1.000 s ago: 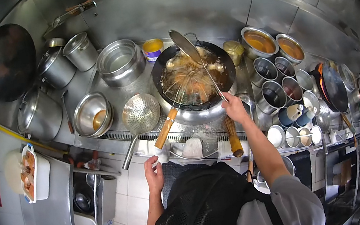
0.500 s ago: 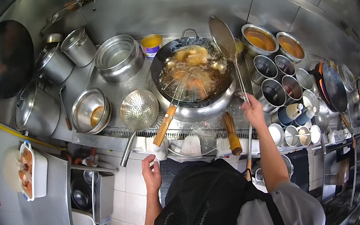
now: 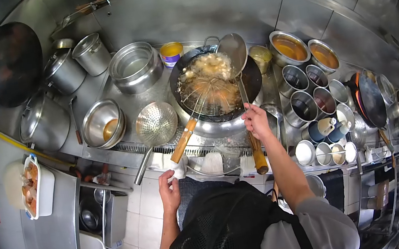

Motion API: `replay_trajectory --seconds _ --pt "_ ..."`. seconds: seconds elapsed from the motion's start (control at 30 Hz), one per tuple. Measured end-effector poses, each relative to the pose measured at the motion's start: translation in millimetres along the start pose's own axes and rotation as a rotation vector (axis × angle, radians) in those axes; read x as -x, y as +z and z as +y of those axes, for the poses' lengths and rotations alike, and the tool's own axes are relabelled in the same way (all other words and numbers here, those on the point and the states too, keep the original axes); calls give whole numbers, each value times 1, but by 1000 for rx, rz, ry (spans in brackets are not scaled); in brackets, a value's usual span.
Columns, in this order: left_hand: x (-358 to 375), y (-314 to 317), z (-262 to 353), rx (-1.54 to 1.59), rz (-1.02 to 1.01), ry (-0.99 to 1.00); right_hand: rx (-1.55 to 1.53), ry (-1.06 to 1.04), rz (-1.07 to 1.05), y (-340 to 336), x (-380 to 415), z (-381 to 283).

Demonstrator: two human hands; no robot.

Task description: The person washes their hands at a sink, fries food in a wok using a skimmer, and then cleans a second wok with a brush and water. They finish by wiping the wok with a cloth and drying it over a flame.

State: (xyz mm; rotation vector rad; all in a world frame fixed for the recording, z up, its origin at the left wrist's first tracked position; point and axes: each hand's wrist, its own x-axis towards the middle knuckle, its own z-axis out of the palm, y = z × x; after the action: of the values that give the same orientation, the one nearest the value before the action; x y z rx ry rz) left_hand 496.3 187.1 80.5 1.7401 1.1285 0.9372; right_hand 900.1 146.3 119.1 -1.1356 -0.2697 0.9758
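Note:
My right hand (image 3: 257, 121) is closed round the long handle of a fine-mesh skimmer (image 3: 233, 52), whose head is over the right back part of the wok. The black wok (image 3: 255, 84) holds bubbling oil with pale and browned pieces of food (image 3: 208, 66). A wire spider strainer (image 3: 205, 97) rests in the wok, its wooden handle (image 3: 184, 141) sticking out toward me; neither hand is on it. Low at the stove's front edge, my left hand (image 3: 170, 194) has loosely bent fingers with a gap between them and seems to hold nothing. A white cloth (image 3: 179, 168) is close beside its fingertips.
Left of the wok sit a perforated ladle (image 3: 156, 123), a steel bowl (image 3: 92, 123) and a large pot (image 3: 137, 79). A bamboo brush (image 3: 259, 159) stands at the front edge. To the right are sauce bowls (image 3: 289, 46) and several steel containers (image 3: 301, 108).
My right hand has moved left, bringing the skimmer's head from upright beside the wok to over its right back part. My left hand has barely moved.

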Motion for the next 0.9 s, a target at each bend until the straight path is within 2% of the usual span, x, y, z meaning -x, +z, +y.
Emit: replay_trajectory --seconds 0.07,0.1,0.17,0.2,0.27,0.5,0.57,0.7,0.77,0.87,0.9 --pt "3 -1 -2 -3 1 -11 221 -79 -19 5 -4 -2" --pt "4 -1 -3 -8 5 -14 221 -79 -20 6 -5 -6" --pt "7 -2 -3 -14 11 -18 530 -143 4 9 -4 -14" --pt "9 -2 -2 -13 15 -7 531 -141 2 12 -3 -17" --pt "10 -2 -2 -11 21 2 934 -373 28 15 0 -22" --pt "12 -5 -5 -3 32 -9 995 -284 -76 -2 -11 -34" --pt "14 -5 -8 4 49 -16 1236 -660 -2 -1 -9 -30" --pt "18 -5 -13 22 50 -13 1143 -550 -12 9 6 -47" --pt "19 -4 -13 22 32 -19 814 -155 -137 12 8 -62" --pt "17 0 -10 8 1 -25 823 -76 -189 -2 -5 -66" --pt "16 1 -9 13 1 -19 1022 -224 -192 -6 -11 -64"
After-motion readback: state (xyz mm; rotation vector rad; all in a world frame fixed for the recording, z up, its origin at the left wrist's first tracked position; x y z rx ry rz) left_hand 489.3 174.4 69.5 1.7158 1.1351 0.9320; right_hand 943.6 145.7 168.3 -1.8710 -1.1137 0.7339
